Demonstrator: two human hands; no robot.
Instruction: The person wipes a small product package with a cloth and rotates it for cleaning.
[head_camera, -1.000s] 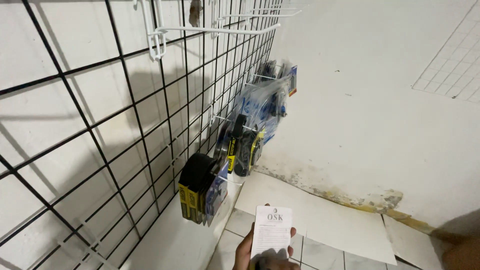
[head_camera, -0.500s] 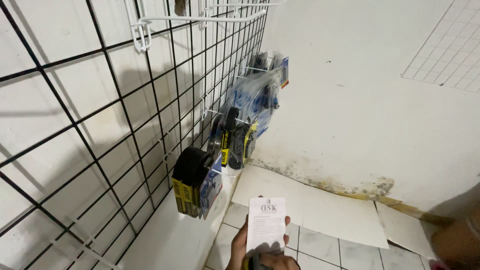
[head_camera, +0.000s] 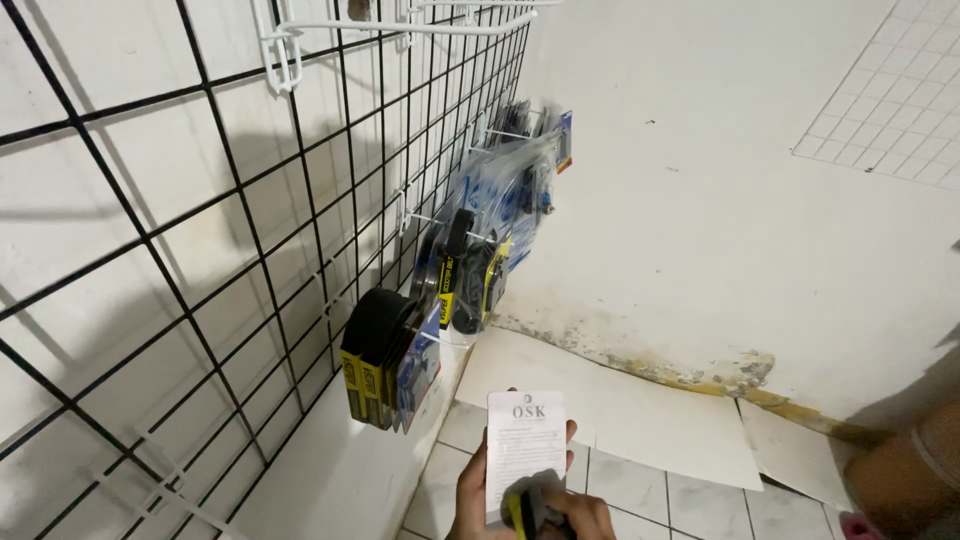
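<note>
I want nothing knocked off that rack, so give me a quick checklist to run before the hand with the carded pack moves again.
1. Grip on the carded pack: ok, left hand holds it upright.
2. Right hand on the pack's lower end: ok.
3. White hook at top bare: ok.
4. Hung black-and-yellow packs seated on their hook: cannot tell.
5. Black wire grid fixed firmly: cannot tell.

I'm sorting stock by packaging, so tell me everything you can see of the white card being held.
The white card is a flat upright rectangle, apparently thin cardboard, with dark printing on its face. It sits low in the view, above the tiled floor, beside the wire rack. A hand grips its bottom edge, thumb at the right side; something yellow and black covers its lower part.
</note>
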